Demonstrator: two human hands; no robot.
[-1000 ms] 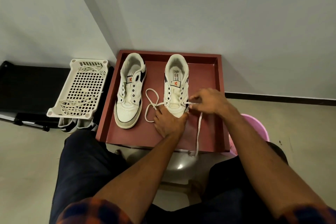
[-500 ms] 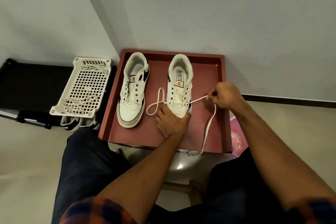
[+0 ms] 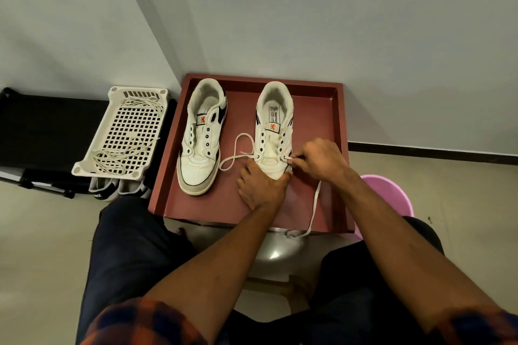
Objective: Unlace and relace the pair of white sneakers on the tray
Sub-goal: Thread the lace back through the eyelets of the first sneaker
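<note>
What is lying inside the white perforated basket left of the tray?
Loose white laces lie in the white basket, one bunch near its far end and another near its front. Dark shoes show below its front edge; the rest under it is hidden.

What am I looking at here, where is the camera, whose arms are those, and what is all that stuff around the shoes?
There is no machine: these are a person's bare arms, filmed by one wide-angle camera worn on the head and looking down. A dark red tray rests in front of the knees and holds two white sneakers. The left sneaker has no lace. The left hand presses down the toe of the right sneaker, while the right hand pinches a white lace at a low eyelet. The lace's other part loops on the tray. To the left, a white basket holds more laces. A pink tub shows at the right.
</note>
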